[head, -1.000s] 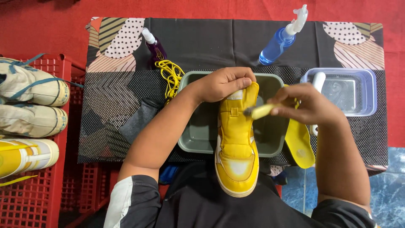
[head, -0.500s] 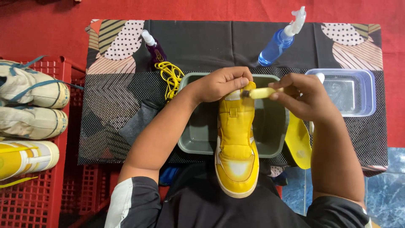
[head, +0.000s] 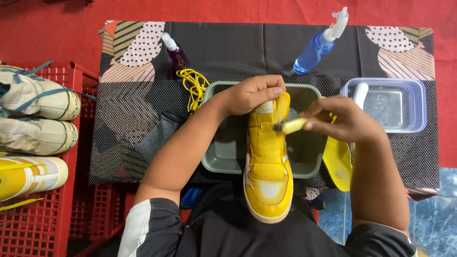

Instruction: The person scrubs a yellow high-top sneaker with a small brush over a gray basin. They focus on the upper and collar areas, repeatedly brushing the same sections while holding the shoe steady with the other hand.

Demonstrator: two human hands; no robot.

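Observation:
A yellow high-top shoe (head: 267,166) lies over a grey-green basin (head: 223,152), toe toward me. My left hand (head: 254,93) grips the shoe's ankle collar at the far end. My right hand (head: 343,120) holds a small brush with a pale yellow handle (head: 291,125), its head against the right side of the shoe near the collar. A yellow insole (head: 338,159) lies under my right wrist beside the basin.
A clear plastic tub (head: 414,102) with water and a white-handled brush (head: 360,93) sits at the right. A blue spray bottle (head: 316,45), a purple bottle (head: 175,54) and yellow laces (head: 193,85) lie on the dark mat. A red crate (head: 33,209) at left holds other shoes (head: 35,97).
My right hand carried the brush up from mid-shoe to the collar, then settled it against the shoe's right side. The left hand kept its grip.

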